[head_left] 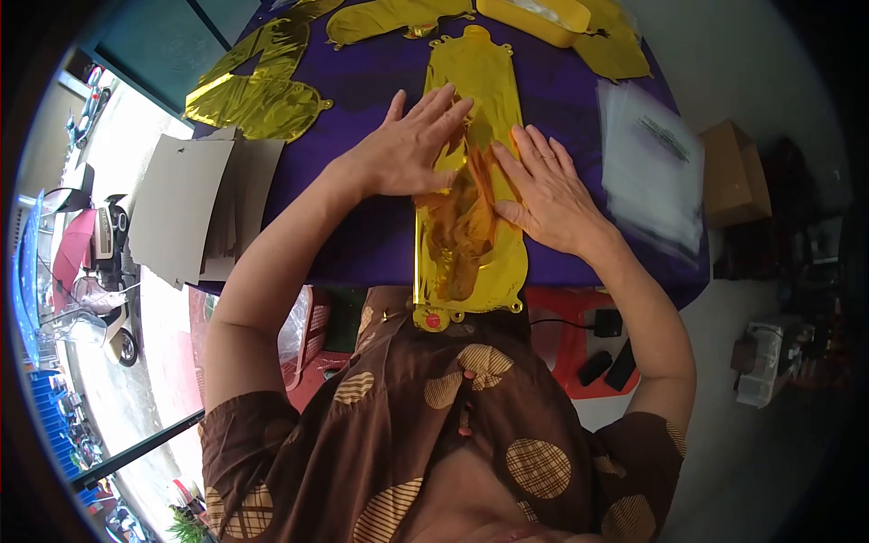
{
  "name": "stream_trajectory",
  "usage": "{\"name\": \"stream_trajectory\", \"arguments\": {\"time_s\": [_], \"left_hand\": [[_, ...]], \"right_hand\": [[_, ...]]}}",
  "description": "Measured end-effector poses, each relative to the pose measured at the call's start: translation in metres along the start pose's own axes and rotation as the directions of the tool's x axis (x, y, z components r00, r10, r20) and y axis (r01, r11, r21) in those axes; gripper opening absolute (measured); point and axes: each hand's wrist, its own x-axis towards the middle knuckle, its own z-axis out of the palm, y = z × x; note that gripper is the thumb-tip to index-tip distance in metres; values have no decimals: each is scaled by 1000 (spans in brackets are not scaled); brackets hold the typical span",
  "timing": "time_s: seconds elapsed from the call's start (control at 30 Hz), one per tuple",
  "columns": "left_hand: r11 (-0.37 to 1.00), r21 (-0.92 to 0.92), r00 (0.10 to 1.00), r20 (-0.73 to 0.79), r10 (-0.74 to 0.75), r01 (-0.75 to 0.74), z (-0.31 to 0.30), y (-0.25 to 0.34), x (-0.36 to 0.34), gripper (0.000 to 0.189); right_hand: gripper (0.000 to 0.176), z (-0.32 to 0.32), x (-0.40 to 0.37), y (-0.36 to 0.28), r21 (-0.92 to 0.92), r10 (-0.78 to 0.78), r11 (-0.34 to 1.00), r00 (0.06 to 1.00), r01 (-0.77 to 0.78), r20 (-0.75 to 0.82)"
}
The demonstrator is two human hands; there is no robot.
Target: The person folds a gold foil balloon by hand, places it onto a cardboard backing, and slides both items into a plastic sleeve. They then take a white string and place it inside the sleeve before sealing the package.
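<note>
A flat, shiny gold foil balloon (498,262) lies lengthwise in front of me, its near end reaching over the table edge. Small tabs stick out at its corners, and a round tab with a red mark sits at the near left corner. My left hand (409,145) rests on its left side with the fingers stretched out. On the right side, my right hand (552,195) lies flat with its fingers spread. Creases and reflections run through the foil between both hands.
More gold foil balloons (272,100) lie at the far left and back of the purple-covered table (353,240). A yellow tray (534,20) stands at the back. Clear plastic bags (647,163) are stacked right, grey cardboard sheets (181,204) left. A red stool (570,362) is below.
</note>
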Motion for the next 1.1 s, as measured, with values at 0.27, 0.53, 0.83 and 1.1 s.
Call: {"name": "stream_trajectory", "arguments": {"time_s": [0.27,0.53,0.83,1.1], "left_hand": [[862,-505,983,-131,-128,45,-40,-24,-20,30],[957,-208,980,-47,194,-200,-40,4,-27,46],[967,-153,977,29,212,-205,-33,7,-31,46],[962,-170,976,7,220,-215,-30,4,-36,44]], "right_hand": [[77,-3,0,-1,11,2,1000,1000,-2,26],[78,-5,1,-1,-8,1,1000,999,-1,40],[68,-13,-5,19,306,-4,952,997,26,-71],[92,-55,-57,-36,169,-192,969,980,181,54]]}}
